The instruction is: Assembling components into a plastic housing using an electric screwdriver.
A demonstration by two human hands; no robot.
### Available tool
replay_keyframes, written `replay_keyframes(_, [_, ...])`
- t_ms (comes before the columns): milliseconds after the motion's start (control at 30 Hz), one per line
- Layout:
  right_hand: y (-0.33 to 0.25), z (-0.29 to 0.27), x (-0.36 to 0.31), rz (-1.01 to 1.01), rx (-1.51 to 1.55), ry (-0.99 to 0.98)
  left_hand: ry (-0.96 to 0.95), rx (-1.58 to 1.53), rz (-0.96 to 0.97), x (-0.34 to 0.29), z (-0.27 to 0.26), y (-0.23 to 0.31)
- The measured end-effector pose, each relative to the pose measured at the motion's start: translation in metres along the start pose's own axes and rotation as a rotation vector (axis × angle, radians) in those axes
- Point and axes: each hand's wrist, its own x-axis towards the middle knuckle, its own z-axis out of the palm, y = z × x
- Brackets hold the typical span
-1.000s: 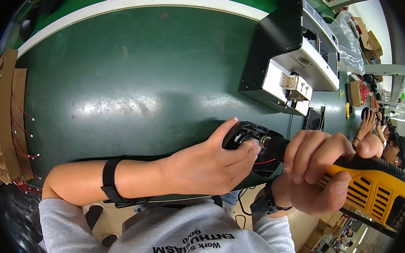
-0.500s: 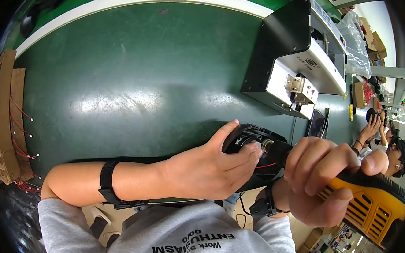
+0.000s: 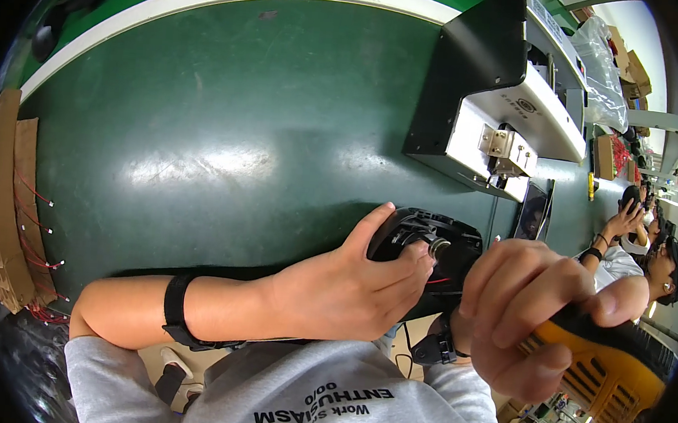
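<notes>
My left hand [image 3: 345, 290] is closed on a black plastic housing [image 3: 457, 226] near the table's front edge, thumb along its far left side and fingers over its near part. A bit of red wire shows in the housing. My right hand [image 3: 525, 307] is wrapped round a yellow and black power screwdriver [image 3: 598, 379], tilted with its body toward the lower right. The driver's dark nose and metal collar [image 3: 440, 248] point into the housing, right beside my left fingertips. Those fingers hide the very tip and whatever it touches.
A black and silver machine [image 3: 491, 116] stands on the green table [image 3: 229, 94] at the right. Cardboard boxes [image 3: 20, 213] with red wires sit at the left edge. Farther right, another person [image 3: 623, 259] works along the bench, near a yellow tool [image 3: 591, 186].
My right hand and the screwdriver have shifted slightly left, and the driver's rear has dropped lower. The collar now sits closer to my left fingertips. My left hand has barely moved.
</notes>
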Motion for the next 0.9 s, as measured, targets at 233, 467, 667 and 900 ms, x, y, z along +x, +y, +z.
replay_keyframes(233, [0.005, 0.001, 0.004, 0.076, 0.05, 0.031, 0.016, -0.036, -0.036, 0.002, -0.001, -0.001])
replay_keyframes(467, [0.007, 0.023, -0.006, 0.082, -0.012, 0.285, 0.033, -0.064, -0.024, 0.0, 0.0, -0.003])
replay_keyframes(667, [-0.026, -0.027, 0.01, -0.179, 0.07, 0.221, 0.109, -0.003, 0.018, 0.0, 0.006, -0.005])
replay_keyframes(900, [-0.011, -0.055, 0.04, -0.213, -0.01, 0.416, 0.139, -0.01, -0.006, 0.002, 0.005, -0.011])
